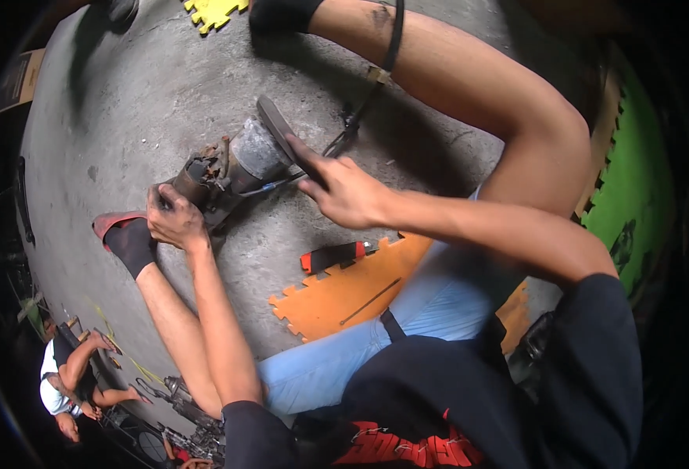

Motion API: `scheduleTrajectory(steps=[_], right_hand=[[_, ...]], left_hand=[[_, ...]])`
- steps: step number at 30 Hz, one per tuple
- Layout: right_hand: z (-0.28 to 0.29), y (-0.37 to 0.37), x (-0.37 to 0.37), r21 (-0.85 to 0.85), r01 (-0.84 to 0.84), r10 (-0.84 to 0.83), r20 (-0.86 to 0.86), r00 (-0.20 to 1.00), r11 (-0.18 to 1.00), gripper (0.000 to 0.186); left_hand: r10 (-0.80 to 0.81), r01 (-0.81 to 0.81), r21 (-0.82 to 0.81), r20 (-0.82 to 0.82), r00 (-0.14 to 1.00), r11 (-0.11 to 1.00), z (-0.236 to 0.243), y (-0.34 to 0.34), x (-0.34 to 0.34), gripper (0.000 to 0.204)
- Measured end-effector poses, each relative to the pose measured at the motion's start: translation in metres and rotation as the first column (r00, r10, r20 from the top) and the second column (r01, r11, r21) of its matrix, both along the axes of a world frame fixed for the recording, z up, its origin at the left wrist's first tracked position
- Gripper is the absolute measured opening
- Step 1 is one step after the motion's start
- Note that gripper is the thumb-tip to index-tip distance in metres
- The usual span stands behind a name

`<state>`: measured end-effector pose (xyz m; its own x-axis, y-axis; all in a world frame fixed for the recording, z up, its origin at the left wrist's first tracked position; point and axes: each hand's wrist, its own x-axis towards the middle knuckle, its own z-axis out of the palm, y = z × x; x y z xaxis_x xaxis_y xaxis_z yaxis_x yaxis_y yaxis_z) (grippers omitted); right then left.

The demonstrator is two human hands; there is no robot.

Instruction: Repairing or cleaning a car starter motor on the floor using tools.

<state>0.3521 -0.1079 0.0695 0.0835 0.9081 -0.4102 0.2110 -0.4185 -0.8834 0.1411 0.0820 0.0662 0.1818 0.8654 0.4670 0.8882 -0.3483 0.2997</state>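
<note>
A grimy metal machine part with a wide grey cylinder (pixel 258 150) and a smaller rusty cylinder (pixel 193 177) lies on the concrete floor between my legs. My left hand (pixel 175 216) is closed around its near left end, below the rusty cylinder. In my right hand (pixel 344 187) is a long, dark, flat tool (pixel 277 129) with a slightly curved body; its exact kind is unclear. The tool lies along the right end of the grey cylinder, seemingly touching it. A short blue-marked wire (pixel 268 187) runs beside the part under my right hand.
A red-and-black handled tool (pixel 333 256) lies by an orange foam mat (pixel 321 305), which bears a thin metal rod (pixel 370 302). A black cable (pixel 391 55) crosses near my right leg. Green matting (pixel 641 187) is at right. Another person (pixel 67 379) sits at lower left.
</note>
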Motion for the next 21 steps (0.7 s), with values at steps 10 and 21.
scheduleTrajectory(steps=[10, 21], right_hand=[[0.0, 0.013, 0.002, 0.044, 0.018, -0.018, -0.004, 1.0, 0.999, 0.068], [-0.015, -0.011, 0.006, 0.165, -0.013, -0.001, 0.09, 0.996, 0.986, 0.077]], left_hand=[[0.021, -0.021, 0.004, -0.023, 1.0, 1.0, 0.002, 0.001, 0.006, 0.03], [-0.011, 0.012, 0.089, -0.015, 1.0, 0.996, -0.004, 0.006, 0.012, 0.03]])
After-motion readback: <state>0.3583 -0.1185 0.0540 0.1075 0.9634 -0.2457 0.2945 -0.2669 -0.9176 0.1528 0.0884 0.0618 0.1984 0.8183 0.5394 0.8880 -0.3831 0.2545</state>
